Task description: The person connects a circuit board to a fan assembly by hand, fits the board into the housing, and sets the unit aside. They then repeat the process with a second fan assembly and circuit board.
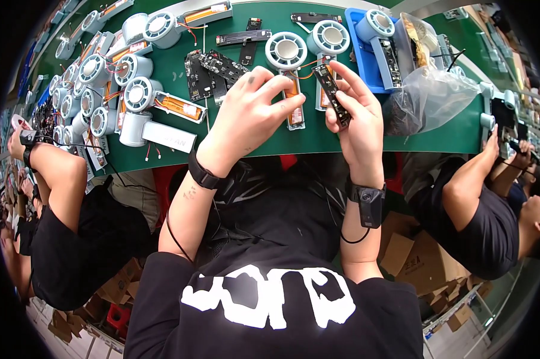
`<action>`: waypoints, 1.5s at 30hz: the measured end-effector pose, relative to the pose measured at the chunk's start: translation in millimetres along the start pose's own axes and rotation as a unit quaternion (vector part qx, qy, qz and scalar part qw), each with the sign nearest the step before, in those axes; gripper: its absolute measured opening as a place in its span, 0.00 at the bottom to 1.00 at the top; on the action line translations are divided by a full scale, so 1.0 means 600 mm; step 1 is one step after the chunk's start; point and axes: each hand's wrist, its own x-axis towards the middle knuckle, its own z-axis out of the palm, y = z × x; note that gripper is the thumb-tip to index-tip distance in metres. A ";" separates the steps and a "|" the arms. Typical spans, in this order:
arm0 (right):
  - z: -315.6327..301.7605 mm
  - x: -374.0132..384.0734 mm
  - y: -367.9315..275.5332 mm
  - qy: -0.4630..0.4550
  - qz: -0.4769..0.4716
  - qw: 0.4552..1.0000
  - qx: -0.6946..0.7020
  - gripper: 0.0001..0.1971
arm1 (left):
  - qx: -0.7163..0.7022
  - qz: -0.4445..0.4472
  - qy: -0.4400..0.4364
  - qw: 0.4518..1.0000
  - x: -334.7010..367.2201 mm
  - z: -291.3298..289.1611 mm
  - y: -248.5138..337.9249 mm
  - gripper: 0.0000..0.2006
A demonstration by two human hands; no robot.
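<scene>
At the near edge of the green bench, midway along it:
Right hand: the right hand [356,116] is curled around a narrow black circuit board [331,94], thumb and fingers pinching its long sides and holding it tilted just above the surface.
Left hand: the left hand [250,116] lies loosely folded, fingers bent, resting on the orange-and-white handle [295,107] of an open fan unit; whether it grips the handle cannot be told.
Fan unit: its round pale-blue head [286,50] lies flat beyond the left fingers, with orange wires [310,64] running from it toward the board.
Second fan head: another round head [328,37] sits just beside the first, toward the far edge.
Loose boards: a heap of black circuit boards [213,73] lies left of the left hand.
Left end: many assembled fan units [111,84] crowd the surface there.
Blue tray: a blue tray [356,54] holding a fan stands right of the right hand, with a clear plastic bag [428,96] beside it.
Neighbours: a person's arm [57,173] rests at the left end, and another person's hand [491,146] reaches to the right end.
</scene>
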 end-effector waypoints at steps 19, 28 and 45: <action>0.015 0.017 0.011 0.020 -0.035 0.997 -0.068 0.21 | -0.173 0.002 -0.050 0.984 0.004 -0.010 -0.037 0.08; 0.017 0.014 0.046 0.053 -0.125 0.956 -0.261 0.17 | -0.300 -0.207 0.115 0.924 0.018 0.026 0.003 0.06; 0.019 -0.014 0.056 -0.044 -0.066 0.981 -0.176 0.18 | -0.171 -0.089 0.147 0.970 0.022 0.042 -0.009 0.08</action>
